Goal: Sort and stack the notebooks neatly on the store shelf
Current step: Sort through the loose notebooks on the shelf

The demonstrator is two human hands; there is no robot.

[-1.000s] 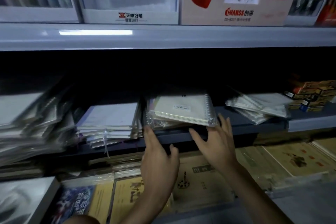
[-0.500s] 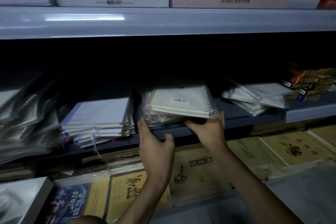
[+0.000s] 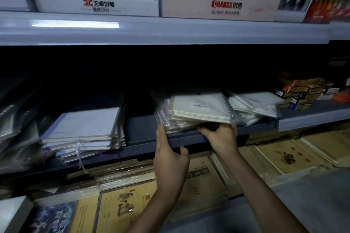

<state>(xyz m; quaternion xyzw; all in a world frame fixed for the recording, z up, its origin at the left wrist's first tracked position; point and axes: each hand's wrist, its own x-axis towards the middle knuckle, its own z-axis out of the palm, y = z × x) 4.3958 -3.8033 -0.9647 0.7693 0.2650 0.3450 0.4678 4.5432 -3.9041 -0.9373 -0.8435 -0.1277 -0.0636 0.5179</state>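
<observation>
Roughly mid-shelf, the notebook stack (image 3: 198,111) sat at the front lip of the shelf (image 3: 140,132), just beside a slumped spiral pile (image 3: 255,104) on its right. Left hand (image 3: 168,159) pressed straight fingers (image 3: 161,134) against the stack's left front corner, thumb apart; right hand (image 3: 221,138) cupped the front edge, fingers curled under. Probably light and stiff-covered but slick in loose plastic wrap, so layers could slide; safest hold looked like under the bottom, both sides.

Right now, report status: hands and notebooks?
Left grip open against wrapped spiral notebook stack; right grip holds its front edge. Another notebook pile close at right.
</observation>
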